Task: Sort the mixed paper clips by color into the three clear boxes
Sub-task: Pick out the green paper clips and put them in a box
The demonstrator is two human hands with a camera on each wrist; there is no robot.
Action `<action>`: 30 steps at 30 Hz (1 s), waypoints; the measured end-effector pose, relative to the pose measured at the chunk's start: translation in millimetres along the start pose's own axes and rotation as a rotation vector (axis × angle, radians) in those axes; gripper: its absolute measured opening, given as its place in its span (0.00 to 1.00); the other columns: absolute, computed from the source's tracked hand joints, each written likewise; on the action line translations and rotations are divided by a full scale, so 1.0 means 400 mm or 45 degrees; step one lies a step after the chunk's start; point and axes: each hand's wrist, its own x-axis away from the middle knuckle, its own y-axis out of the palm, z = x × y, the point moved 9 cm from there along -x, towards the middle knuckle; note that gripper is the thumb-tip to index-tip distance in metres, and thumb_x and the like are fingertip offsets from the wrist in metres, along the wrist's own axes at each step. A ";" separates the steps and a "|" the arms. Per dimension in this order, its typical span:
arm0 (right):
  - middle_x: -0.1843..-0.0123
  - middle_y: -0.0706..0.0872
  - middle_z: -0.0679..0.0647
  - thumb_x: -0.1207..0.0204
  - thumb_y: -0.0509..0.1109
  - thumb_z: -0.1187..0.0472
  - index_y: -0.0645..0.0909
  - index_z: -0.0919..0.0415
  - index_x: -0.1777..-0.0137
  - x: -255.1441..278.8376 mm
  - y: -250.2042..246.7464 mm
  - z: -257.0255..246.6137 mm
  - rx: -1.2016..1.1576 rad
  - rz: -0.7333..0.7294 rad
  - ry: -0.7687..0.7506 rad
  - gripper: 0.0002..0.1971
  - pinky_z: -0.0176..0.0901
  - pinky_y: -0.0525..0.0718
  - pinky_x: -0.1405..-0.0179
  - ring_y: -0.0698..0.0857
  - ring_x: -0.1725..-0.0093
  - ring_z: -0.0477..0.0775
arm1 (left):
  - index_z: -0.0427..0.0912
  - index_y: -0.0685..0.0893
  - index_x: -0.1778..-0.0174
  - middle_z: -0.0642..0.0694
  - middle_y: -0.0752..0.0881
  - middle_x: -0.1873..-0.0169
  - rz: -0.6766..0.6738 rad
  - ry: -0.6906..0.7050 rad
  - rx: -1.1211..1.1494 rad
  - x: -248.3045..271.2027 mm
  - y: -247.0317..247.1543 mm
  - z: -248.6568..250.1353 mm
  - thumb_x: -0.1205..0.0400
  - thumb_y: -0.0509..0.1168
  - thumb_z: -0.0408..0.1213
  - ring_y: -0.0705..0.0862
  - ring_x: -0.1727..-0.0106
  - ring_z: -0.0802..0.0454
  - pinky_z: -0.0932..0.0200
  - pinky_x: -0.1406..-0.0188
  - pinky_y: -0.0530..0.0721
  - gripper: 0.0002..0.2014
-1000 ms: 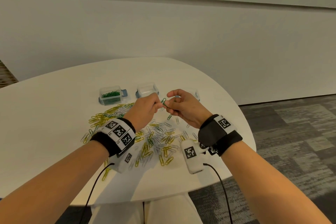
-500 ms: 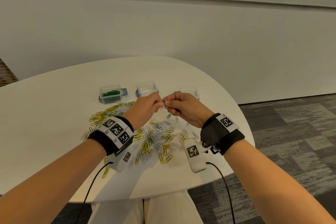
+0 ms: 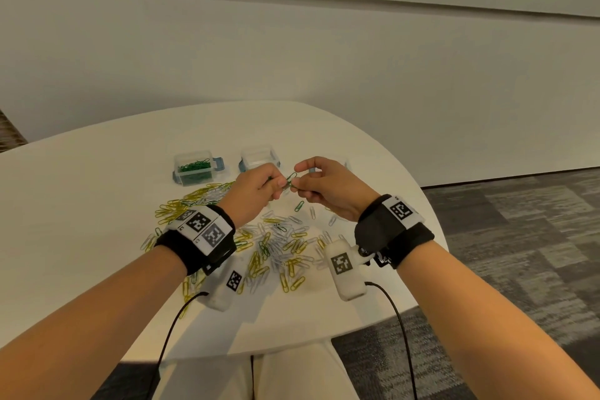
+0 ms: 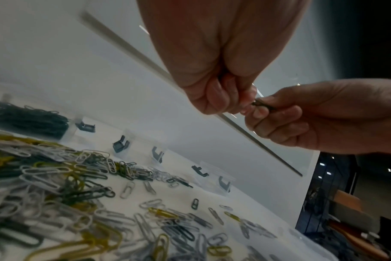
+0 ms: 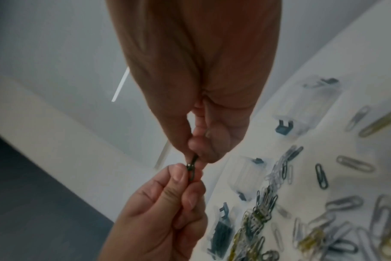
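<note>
Above the table's [image 3: 81, 204] far edge, our left hand [image 3: 256, 188] and right hand [image 3: 328, 188] both pinched linked green clips [image 3: 290, 180] between fingertips.

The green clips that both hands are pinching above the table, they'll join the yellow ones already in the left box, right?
Not quite: the left box already holds green clips, not yellow, as the head view shows. The rest stands: the left hand and right hand pinch green clips above the table.
</note>
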 end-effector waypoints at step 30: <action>0.66 0.83 0.55 0.22 0.67 0.71 0.81 0.67 0.53 0.013 0.027 -0.020 0.029 -0.106 -0.020 0.02 0.36 0.72 0.66 0.74 0.72 0.44 | 0.35 0.78 0.53 0.49 0.74 0.72 -0.406 -0.469 0.972 0.028 0.054 -0.009 0.13 0.55 0.33 0.65 0.79 0.62 0.71 0.82 0.61 0.08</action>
